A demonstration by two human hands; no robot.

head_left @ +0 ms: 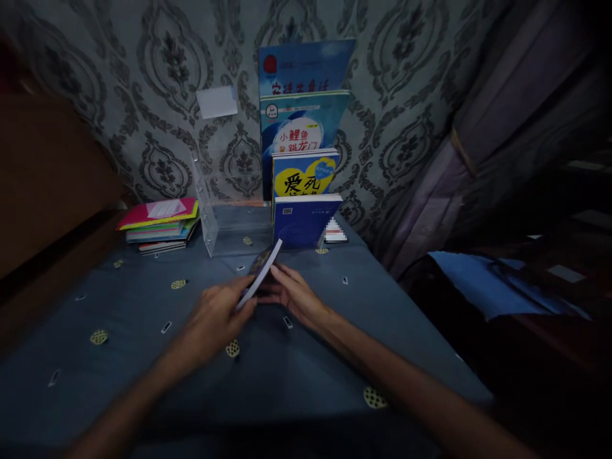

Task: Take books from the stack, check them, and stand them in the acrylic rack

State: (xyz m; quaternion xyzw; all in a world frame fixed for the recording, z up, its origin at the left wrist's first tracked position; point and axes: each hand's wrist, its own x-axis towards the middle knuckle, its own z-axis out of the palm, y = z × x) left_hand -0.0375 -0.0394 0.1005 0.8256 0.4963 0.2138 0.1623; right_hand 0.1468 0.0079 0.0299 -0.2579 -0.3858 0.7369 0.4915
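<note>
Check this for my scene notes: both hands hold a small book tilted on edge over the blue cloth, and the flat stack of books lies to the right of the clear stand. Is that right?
One detail is wrong. In the head view the flat stack of books lies to the left of the clear stand, not the right. The rest holds: the left hand and right hand hold the small book tilted on edge over the blue cloth.
</note>
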